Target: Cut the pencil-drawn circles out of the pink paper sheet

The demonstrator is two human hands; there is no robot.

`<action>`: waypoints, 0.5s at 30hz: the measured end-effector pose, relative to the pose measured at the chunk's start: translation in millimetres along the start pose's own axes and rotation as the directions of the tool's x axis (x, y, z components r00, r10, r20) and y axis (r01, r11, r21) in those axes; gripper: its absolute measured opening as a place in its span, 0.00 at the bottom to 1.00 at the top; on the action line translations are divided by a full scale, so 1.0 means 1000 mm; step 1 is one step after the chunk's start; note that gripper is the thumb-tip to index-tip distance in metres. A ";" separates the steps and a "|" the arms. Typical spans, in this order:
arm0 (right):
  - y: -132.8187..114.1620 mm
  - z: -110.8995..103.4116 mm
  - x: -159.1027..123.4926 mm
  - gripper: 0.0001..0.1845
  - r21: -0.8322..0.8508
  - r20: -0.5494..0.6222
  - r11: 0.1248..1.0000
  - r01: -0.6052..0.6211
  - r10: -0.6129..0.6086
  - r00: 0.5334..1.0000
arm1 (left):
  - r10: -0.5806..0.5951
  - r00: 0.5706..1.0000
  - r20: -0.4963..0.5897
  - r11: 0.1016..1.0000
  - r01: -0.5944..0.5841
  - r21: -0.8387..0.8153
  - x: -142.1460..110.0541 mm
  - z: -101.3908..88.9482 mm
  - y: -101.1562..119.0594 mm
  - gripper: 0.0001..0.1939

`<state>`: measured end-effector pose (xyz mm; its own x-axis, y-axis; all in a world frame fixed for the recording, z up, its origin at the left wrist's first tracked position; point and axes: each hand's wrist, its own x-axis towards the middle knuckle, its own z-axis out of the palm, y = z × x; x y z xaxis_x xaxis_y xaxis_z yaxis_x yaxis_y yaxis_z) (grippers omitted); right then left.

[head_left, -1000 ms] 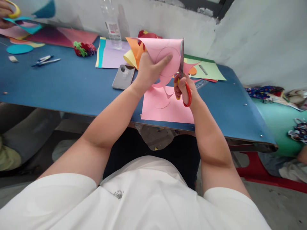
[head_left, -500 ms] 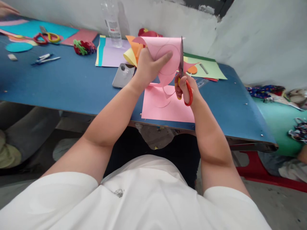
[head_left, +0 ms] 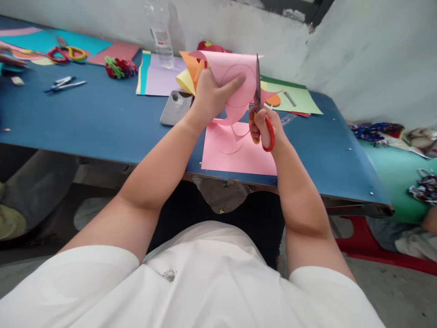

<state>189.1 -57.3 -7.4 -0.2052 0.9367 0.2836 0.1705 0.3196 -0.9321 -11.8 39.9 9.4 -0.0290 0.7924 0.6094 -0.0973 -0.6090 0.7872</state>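
Observation:
My left hand (head_left: 212,96) grips a pink sheet of paper (head_left: 235,70) with a drawn circle, holding it up above the blue table (head_left: 102,123). My right hand (head_left: 266,130) is closed on red-handled scissors (head_left: 262,116), whose blades point up and cut into the sheet's right edge. Cut pink strips curl down below the sheet. Another pink sheet (head_left: 239,152) lies flat on the table under both hands.
A phone (head_left: 175,108) lies left of my left hand. Purple, orange, yellow and green papers (head_left: 297,98), a plastic bottle (head_left: 159,32), a second pair of scissors (head_left: 66,53) and pens (head_left: 63,85) lie further off. Another person's hand (head_left: 8,61) shows at far left.
The scissors have crept slightly upward along the pink sheet. At the far left the other person put their scissors down on the table, and their hand has come back in at the edge.

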 end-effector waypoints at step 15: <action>0.008 -0.004 0.002 0.46 -0.022 0.030 0.998 -0.056 0.057 0.998 | -0.084 0.996 0.023 0.996 0.084 -0.017 0.011 0.001 -0.008 0.19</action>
<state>194.4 -52.1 -13.7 -0.2244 0.9485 0.2235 0.2025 0.2697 -0.9414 -10.4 54.0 9.8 0.0025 0.8396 0.5432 -0.1165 -0.5392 0.8341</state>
